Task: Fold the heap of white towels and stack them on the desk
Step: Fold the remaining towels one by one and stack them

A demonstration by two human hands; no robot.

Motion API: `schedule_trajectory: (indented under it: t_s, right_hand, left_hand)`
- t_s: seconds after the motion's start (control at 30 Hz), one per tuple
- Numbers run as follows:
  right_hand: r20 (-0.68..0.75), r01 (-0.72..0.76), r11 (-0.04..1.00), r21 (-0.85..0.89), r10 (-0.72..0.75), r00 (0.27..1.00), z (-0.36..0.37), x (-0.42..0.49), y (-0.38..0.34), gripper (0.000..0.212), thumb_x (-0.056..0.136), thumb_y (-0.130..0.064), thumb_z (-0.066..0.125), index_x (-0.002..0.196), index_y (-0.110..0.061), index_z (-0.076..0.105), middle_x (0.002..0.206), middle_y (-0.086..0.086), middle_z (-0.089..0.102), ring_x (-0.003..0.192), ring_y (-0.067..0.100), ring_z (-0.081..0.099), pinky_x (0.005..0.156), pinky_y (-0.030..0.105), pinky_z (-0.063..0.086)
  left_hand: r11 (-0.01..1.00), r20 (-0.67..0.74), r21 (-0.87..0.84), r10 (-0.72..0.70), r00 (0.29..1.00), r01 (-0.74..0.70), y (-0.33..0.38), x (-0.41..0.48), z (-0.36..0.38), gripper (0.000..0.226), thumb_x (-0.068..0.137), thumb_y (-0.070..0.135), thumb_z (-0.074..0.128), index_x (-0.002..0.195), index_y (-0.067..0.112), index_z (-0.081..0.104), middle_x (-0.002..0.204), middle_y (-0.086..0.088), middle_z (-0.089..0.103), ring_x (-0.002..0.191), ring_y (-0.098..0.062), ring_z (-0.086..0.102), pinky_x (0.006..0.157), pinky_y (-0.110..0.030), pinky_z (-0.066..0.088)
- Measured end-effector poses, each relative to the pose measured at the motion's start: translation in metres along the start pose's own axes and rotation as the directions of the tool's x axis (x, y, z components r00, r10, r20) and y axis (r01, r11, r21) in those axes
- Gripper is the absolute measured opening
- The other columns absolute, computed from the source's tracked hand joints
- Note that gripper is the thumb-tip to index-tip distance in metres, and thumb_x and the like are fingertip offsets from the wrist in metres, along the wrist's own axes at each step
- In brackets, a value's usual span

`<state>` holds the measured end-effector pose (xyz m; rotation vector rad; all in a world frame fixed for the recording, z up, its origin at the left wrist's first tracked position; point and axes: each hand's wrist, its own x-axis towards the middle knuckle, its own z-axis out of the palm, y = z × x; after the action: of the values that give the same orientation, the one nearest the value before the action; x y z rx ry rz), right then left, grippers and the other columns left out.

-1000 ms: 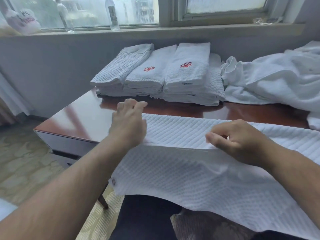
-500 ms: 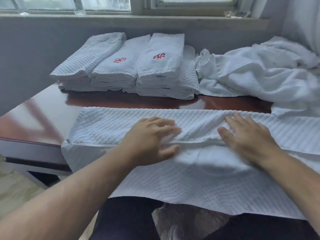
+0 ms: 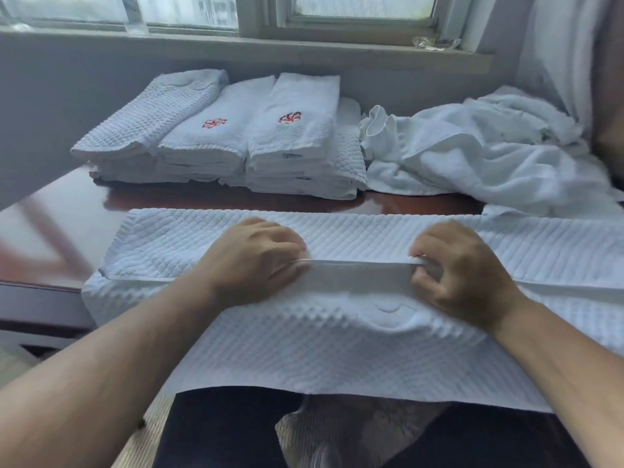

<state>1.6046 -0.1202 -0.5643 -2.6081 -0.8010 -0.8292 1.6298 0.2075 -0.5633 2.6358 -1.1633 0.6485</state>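
A white waffle-weave towel (image 3: 337,339) lies across the near edge of the brown desk (image 3: 81,211) and hangs down over my lap. Its far part is folded over toward me, and the smooth hem runs between my hands. My left hand (image 3: 256,258) pinches that hem with curled fingers. My right hand (image 3: 459,268) pinches the same hem farther right. Stacks of folded white towels (image 3: 233,140), two with red emblems, sit at the back of the desk. A loose heap of white towels (image 3: 479,157) lies at the back right.
A grey wall and a window sill (image 3: 304,49) rise behind the desk. The desk's left corner and front edge (image 3: 37,288) drop to the floor at the left. My dark trousers (image 3: 229,430) show below the hanging towel.
My hands went from lying flat on the towel to curling round its folded hem, and they have moved a little apart. The view has shifted right and closer.
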Motion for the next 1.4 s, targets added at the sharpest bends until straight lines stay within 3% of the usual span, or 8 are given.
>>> schedule_trajectory:
  t_s: [0.17, 0.3, 0.57, 0.83, 1.0, 1.13, 1.3, 1.4]
  right_hand:
    - [0.095, -0.059, 0.998, -0.030, 0.062, 0.994, -0.004, -0.003, -0.003, 0.025, 0.072, -0.029, 0.050, 0.086, -0.015, 0.065, 0.088, -0.002, 0.061, 0.086, 0.024, 0.054, 0.077, 0.047, 0.049]
    - [-0.005, -0.362, 0.916, -0.173, 0.366, 0.930, -0.019, -0.028, 0.005, 0.050, 0.066, -0.028, 0.059, 0.114, -0.019, 0.068, 0.107, 0.005, 0.065, 0.098, 0.034, 0.057, 0.086, 0.046, 0.043]
    - [-0.137, -0.870, 0.410, -0.272, 0.879, 0.457, -0.093, -0.096, 0.080, 0.049, 0.089, -0.019, 0.054, 0.138, -0.023, 0.058, 0.146, 0.010, 0.050, 0.130, 0.039, 0.041, 0.108, 0.050, 0.037]
    - [-0.518, -0.898, 0.441, -0.011, 0.765, 0.382, -0.092, -0.120, 0.095, 0.046, 0.087, 0.000, 0.035, 0.103, -0.006, 0.077, 0.135, 0.017, 0.060, 0.128, 0.035, 0.049, 0.106, 0.032, 0.034]
    - [-0.517, -0.910, 0.405, 0.090, 0.800, 0.305, -0.097, -0.118, 0.086, 0.052, 0.077, -0.010, 0.032, 0.102, -0.002, 0.077, 0.132, 0.018, 0.063, 0.128, 0.036, 0.049, 0.106, 0.028, 0.030]
    - [-0.524, -0.848, 0.522, -0.089, 0.699, 0.486, -0.103, -0.103, 0.067, 0.054, 0.077, -0.024, 0.037, 0.110, -0.004, 0.075, 0.129, 0.016, 0.065, 0.126, 0.034, 0.050, 0.109, 0.033, 0.032]
    - [0.142, -0.668, 0.741, -0.059, 0.669, 0.730, -0.063, -0.031, 0.020, 0.041, 0.097, -0.032, 0.049, 0.132, -0.016, 0.064, 0.149, -0.001, 0.049, 0.139, 0.012, 0.039, 0.103, 0.015, 0.022]
    - [0.228, -0.513, 0.855, 0.070, 0.487, 0.843, -0.023, 0.006, -0.025, 0.035, 0.096, -0.019, 0.050, 0.126, -0.020, 0.069, 0.143, -0.003, 0.054, 0.134, 0.012, 0.045, 0.104, 0.017, 0.028]
  left_hand:
    - [0.997, 0.075, 0.006, -0.078, 0.994, 0.078, 0.010, 0.002, -0.009, 0.024, 0.086, 0.046, 0.066, 0.097, 0.027, 0.074, 0.111, 0.011, 0.071, 0.096, -0.019, 0.069, 0.089, -0.038, 0.049]
    - [0.977, 0.168, 0.054, -0.212, 0.963, 0.205, 0.058, 0.031, -0.001, 0.049, 0.089, 0.039, 0.057, 0.137, 0.034, 0.053, 0.138, 0.009, 0.056, 0.119, -0.018, 0.056, 0.100, -0.042, 0.043]
    - [0.962, 0.155, -0.031, -0.265, 0.952, 0.273, 0.156, 0.108, 0.056, 0.029, 0.096, 0.031, 0.045, 0.123, 0.029, 0.055, 0.121, 0.009, 0.060, 0.109, -0.021, 0.052, 0.093, -0.040, 0.039]
    - [0.976, -0.034, -0.128, -0.181, 0.983, 0.175, 0.155, 0.100, 0.068, 0.027, 0.099, 0.030, 0.044, 0.099, 0.030, 0.071, 0.099, 0.013, 0.072, 0.092, -0.016, 0.063, 0.095, -0.035, 0.035]
    - [0.978, 0.032, -0.138, -0.154, 0.988, 0.156, 0.157, 0.099, 0.063, 0.032, 0.091, 0.033, 0.038, 0.094, 0.029, 0.070, 0.095, 0.012, 0.071, 0.089, -0.012, 0.064, 0.094, -0.032, 0.038]
    - [0.970, 0.090, -0.205, -0.117, 0.989, 0.134, 0.158, 0.097, 0.058, 0.037, 0.089, 0.030, 0.045, 0.114, 0.032, 0.072, 0.119, 0.012, 0.070, 0.111, -0.012, 0.064, 0.098, -0.035, 0.044]
    - [0.961, 0.347, -0.260, 0.006, 0.938, 0.091, 0.129, 0.087, 0.040, 0.048, 0.103, 0.042, 0.040, 0.150, 0.037, 0.041, 0.160, 0.018, 0.031, 0.150, -0.003, 0.022, 0.122, -0.035, 0.019]
    - [0.914, 0.361, -0.243, -0.225, 0.905, 0.324, 0.079, 0.045, 0.008, 0.051, 0.101, 0.057, 0.032, 0.145, 0.036, 0.048, 0.153, 0.016, 0.045, 0.146, -0.007, 0.032, 0.118, -0.037, 0.024]
